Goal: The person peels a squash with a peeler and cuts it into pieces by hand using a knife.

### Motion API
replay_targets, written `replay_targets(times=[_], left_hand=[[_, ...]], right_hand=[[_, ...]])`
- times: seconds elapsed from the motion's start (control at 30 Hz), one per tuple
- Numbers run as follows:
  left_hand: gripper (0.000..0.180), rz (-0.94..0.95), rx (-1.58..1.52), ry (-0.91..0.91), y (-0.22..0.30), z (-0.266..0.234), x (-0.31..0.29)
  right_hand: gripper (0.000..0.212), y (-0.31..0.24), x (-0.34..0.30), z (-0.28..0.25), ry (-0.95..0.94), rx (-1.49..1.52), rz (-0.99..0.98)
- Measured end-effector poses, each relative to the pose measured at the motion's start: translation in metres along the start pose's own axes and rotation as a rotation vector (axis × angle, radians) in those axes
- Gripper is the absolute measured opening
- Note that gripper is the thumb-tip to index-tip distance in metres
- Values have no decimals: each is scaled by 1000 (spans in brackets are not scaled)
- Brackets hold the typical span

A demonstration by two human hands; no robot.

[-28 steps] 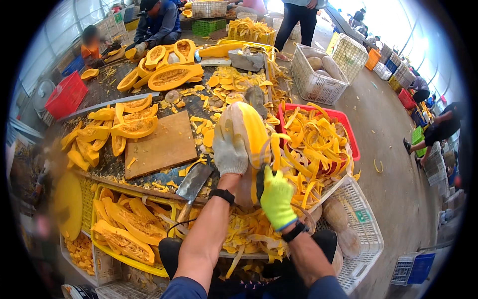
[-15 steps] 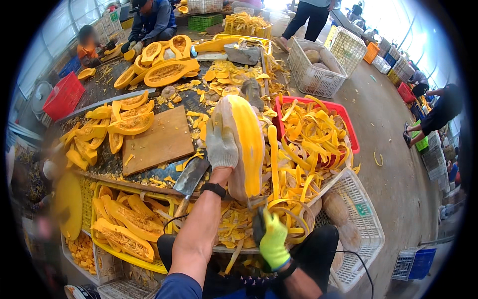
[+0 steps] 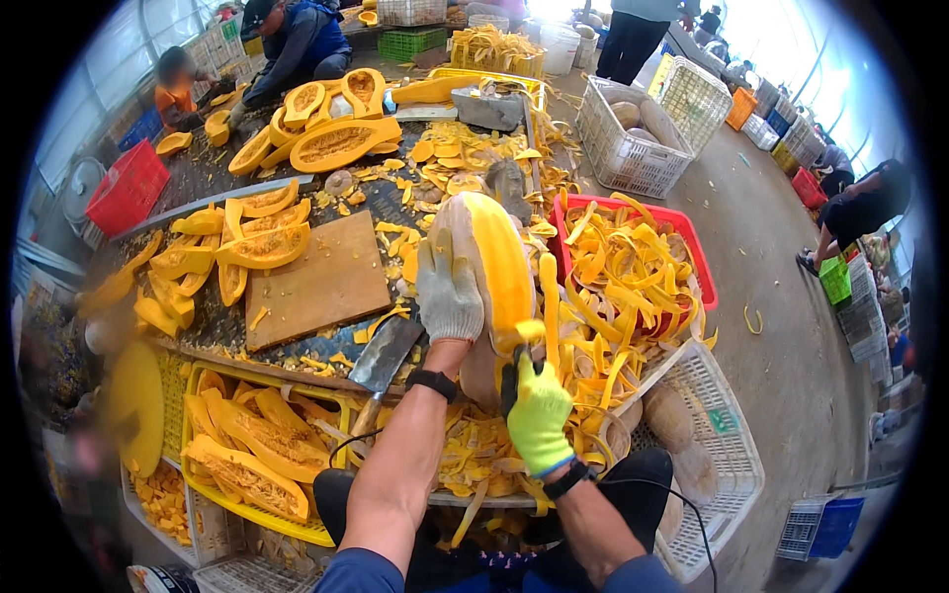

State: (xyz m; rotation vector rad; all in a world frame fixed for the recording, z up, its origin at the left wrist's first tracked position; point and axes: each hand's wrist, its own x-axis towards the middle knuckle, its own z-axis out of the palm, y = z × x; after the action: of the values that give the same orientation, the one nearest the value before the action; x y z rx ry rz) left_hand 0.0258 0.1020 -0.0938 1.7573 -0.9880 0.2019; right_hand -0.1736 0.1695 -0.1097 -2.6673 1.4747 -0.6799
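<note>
A long, pale-skinned pumpkin [image 3: 502, 259] stands before me, tilted, with a bare orange band down its front. My left hand [image 3: 450, 287], in a grey-white knit glove, presses along its left side and grips it. A yellow-green glove covers my right hand [image 3: 540, 415], which is closed on a peeler [image 3: 529, 334] at the lower part of the band. The peeler's handle is mostly hidden by the fingers, and orange peel covers its head. A cleaver [image 3: 384, 356] lies left of the pumpkin, beside a wooden cutting board [image 3: 321, 282].
A red crate [image 3: 704, 267] heaped with peel strips stands on the right. Whole pumpkins [image 3: 670, 415] fill a white crate [image 3: 743, 435] below it. Halved pumpkins [image 3: 252, 445] lie in a yellow basket [image 3: 314, 529] at lower left. A person [image 3: 297, 44] works across the table.
My right hand with the peeler has moved up along the pumpkin's front. My left hand keeps its place on the pumpkin, shifted slightly. A standing person in the background has turned and stepped.
</note>
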Motion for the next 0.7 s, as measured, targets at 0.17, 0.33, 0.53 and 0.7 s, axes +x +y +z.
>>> replay_targets(times=[0.17, 0.33, 0.53, 0.7], left_hand=[[51, 15, -3, -11, -10, -3, 3], [53, -30, -98, -30, -5, 0, -5], [61, -79, -125, -57, -31, -6, 0], [77, -384, -562, -129, -17, 2, 5]], right_hand=[[54, -8, -72, -14, -159, -6, -39], [45, 7, -165, -30, -445, 179, 84], [27, 4, 25, -32, 239, 1077, 260], [26, 60, 123, 61, 68, 1381, 551]])
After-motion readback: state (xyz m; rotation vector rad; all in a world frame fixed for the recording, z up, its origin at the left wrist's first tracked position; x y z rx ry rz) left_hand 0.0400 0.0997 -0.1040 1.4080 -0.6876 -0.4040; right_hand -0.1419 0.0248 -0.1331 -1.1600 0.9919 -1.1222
